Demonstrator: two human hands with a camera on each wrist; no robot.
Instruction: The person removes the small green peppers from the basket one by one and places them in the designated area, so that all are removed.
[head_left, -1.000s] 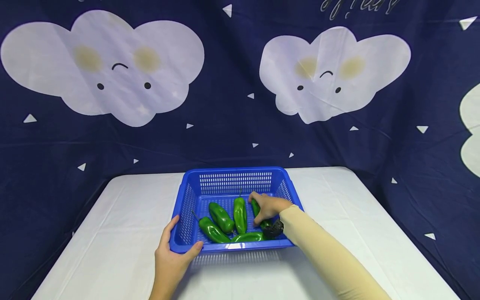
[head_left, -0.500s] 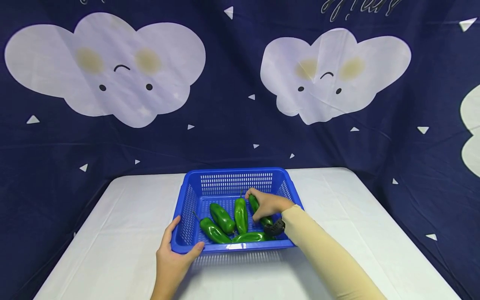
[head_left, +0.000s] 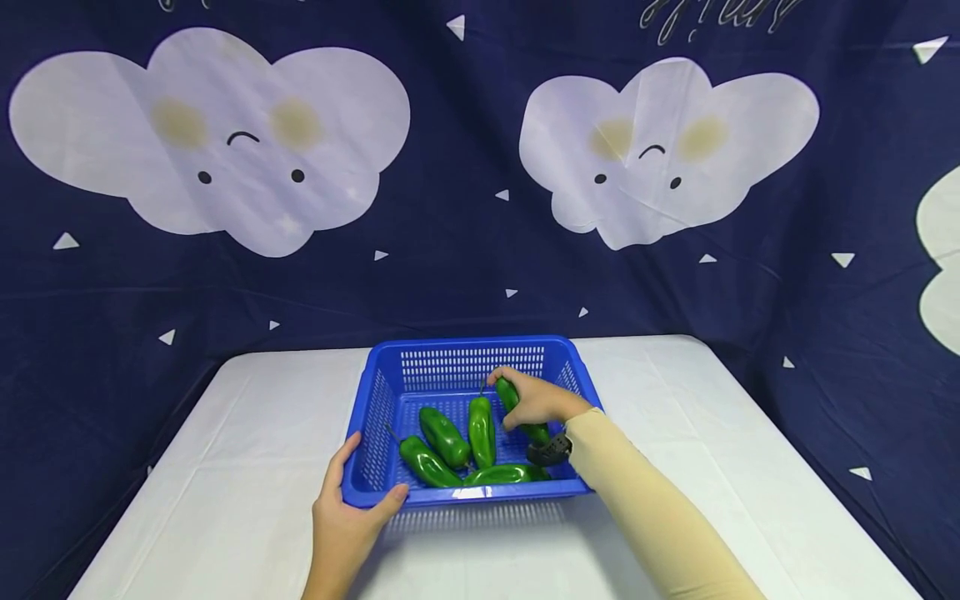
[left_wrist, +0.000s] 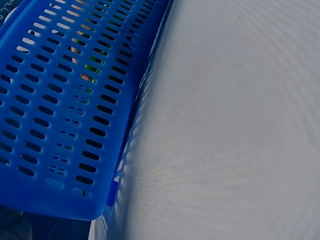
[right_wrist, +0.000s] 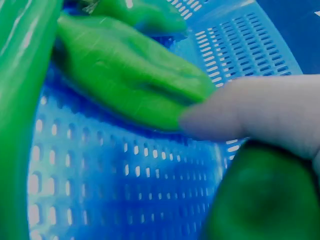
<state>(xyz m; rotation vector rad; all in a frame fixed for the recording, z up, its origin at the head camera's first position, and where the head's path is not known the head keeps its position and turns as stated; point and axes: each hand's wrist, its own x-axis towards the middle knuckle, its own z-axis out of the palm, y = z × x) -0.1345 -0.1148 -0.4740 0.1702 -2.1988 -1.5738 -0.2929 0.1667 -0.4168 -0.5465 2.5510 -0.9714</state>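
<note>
A blue plastic basket (head_left: 480, 494) with slotted walls stands on the white table. My left hand (head_left: 347, 517) grips its near left corner, thumb over the front rim and fingers along the left side. Inside the basket, on the right, my right hand (head_left: 534, 402) holds a dark green pepper (head_left: 507, 393), its rounded end close beneath the thumb (right_wrist: 240, 110) in the right wrist view. More green peppers lie on the basket floor: one upright in view (head_left: 482, 429), two slanted to the left, and a pepper (head_left: 506, 474) along the front wall.
The white tablecloth (head_left: 247, 450) spreads around the basket on both sides and in front. Behind the table hangs a dark blue curtain (head_left: 465, 275) printed with clouds. A black strap-like wrist device (head_left: 551, 452) hangs below my right wrist, inside the basket.
My right hand has moved slightly up and left, toward the back of the basket, carrying the pepper. More of the front pepper now shows. The left hand keeps its grip on the corner.
</note>
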